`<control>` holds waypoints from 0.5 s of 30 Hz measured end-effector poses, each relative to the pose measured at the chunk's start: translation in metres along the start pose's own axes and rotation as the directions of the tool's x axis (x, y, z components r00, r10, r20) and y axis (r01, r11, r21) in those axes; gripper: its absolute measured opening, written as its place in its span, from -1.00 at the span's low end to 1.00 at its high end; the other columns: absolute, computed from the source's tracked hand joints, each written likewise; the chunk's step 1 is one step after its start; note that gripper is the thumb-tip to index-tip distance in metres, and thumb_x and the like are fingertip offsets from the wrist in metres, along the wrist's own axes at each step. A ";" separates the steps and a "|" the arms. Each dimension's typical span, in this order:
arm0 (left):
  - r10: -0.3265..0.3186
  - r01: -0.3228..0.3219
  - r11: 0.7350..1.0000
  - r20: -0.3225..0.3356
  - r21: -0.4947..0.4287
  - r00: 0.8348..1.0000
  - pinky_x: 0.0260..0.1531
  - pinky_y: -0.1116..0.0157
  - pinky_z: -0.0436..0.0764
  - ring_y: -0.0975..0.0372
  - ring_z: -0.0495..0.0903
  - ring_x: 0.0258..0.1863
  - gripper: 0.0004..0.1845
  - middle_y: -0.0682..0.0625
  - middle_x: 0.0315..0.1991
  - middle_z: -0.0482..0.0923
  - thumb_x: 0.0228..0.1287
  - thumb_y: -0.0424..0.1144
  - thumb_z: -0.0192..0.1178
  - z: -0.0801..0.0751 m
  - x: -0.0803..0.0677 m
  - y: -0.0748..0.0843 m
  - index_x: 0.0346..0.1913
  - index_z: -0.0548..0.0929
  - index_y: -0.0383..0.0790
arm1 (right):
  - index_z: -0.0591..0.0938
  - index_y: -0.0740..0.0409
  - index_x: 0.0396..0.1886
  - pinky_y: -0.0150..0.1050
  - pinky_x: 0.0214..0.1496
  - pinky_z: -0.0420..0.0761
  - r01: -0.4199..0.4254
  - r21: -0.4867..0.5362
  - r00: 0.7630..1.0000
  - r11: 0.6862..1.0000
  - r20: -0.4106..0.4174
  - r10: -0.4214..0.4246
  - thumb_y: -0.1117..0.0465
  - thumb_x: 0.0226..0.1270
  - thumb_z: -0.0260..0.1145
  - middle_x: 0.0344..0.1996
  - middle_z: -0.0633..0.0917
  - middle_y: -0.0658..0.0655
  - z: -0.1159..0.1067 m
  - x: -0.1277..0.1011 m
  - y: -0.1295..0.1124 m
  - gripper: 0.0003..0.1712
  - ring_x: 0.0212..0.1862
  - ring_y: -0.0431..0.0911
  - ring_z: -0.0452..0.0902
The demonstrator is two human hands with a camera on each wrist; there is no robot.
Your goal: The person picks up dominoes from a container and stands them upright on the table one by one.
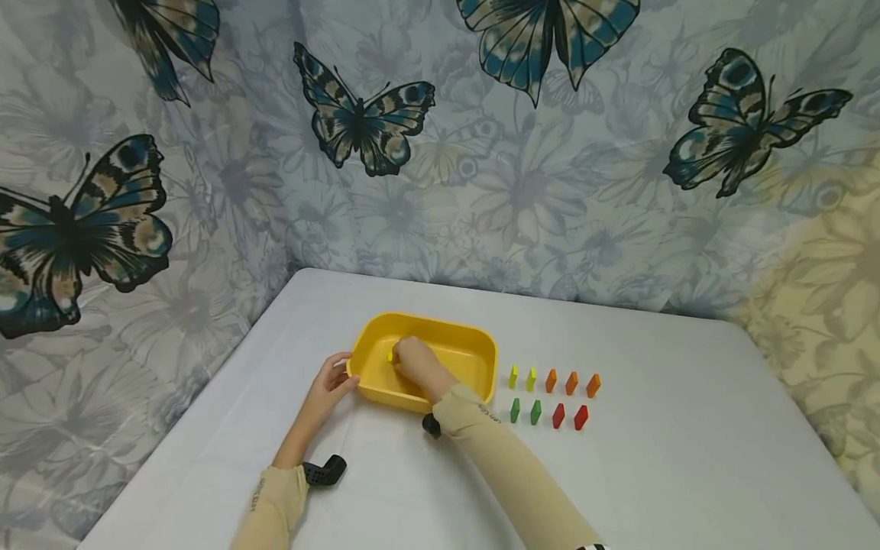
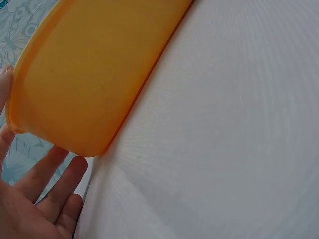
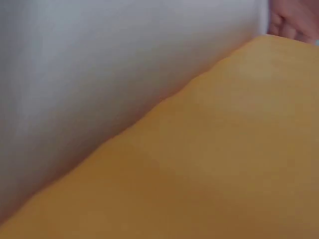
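A yellow plastic tray (image 1: pixel 469 362) with rounded corners stands on the white table. My left hand (image 1: pixel 320 396) grips its left end, thumb at the rim and the other fingers spread along the outer wall; the left wrist view shows this hand (image 2: pixel 42 199) close up. Inside the tray, toward its left part, my right hand (image 1: pixel 421 367) pinches a small yellow block (image 1: pixel 390 357), mostly hidden by the fingers. The right wrist view holds only the blurred tray wall (image 3: pixel 199 164), with part of the left hand (image 3: pixel 294 19) in the corner.
Right of the tray, small blocks stand upright in two rows. The back row has two yellow blocks (image 1: pixel 532 379) and three orange blocks (image 1: pixel 572 383). In front are two green blocks (image 1: pixel 535 412) and two red blocks (image 1: pixel 580 417). A butterfly-patterned cloth (image 1: pixel 529 191) hangs behind the table.
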State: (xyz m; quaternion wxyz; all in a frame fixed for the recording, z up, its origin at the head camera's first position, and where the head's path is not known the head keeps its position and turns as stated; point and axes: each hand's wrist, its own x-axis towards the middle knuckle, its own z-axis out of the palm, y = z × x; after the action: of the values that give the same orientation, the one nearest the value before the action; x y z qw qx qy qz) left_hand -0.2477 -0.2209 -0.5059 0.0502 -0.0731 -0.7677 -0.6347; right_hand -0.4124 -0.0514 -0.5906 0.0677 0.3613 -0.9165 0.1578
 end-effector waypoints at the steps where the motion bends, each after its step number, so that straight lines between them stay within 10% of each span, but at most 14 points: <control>1: 0.003 -0.003 1.000 0.003 -0.004 1.000 -0.14 0.37 0.42 0.03 0.42 -0.06 -0.47 -0.30 0.08 0.39 0.20 -0.26 0.17 0.000 0.001 0.000 0.20 0.26 -0.26 | 0.59 0.09 -0.65 -0.37 -0.48 0.38 -0.002 -0.007 1.000 1.000 -0.002 0.002 0.33 -0.02 0.31 -0.62 0.51 -0.03 -0.008 -0.002 -0.004 -0.89 -0.53 -0.18 0.36; 7: 0.006 -0.006 1.000 0.001 -0.010 1.000 -0.14 0.40 0.41 0.06 0.42 -0.05 -0.46 -0.29 0.10 0.37 0.21 -0.27 0.16 0.002 0.007 0.004 0.22 0.26 -0.25 | 0.59 0.15 -0.43 -0.26 -0.35 0.47 -0.137 0.013 0.976 0.990 0.174 0.133 0.37 0.08 0.29 -0.48 0.54 0.10 -0.079 -0.017 -0.044 -0.93 -0.41 -0.07 0.47; 15: -0.036 0.036 0.999 0.006 -0.016 0.999 -0.15 0.40 0.42 0.04 0.41 -0.05 -0.47 -0.29 0.09 0.37 0.21 -0.29 0.15 -0.001 0.001 0.002 0.22 0.24 -0.25 | 0.53 0.25 -0.12 -0.30 -0.23 0.47 -0.071 0.436 0.997 0.897 0.010 0.074 0.27 0.21 0.24 -0.32 0.52 0.13 -0.133 -0.049 -0.076 -0.75 -0.28 -0.07 0.45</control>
State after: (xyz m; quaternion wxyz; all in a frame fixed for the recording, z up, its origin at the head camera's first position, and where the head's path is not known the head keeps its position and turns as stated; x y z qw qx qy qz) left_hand -0.2480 -0.2212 -0.5037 0.0358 -0.0614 -0.7640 -0.6413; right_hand -0.3235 -0.0278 -0.4588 -0.0177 0.3322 -0.8706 0.3624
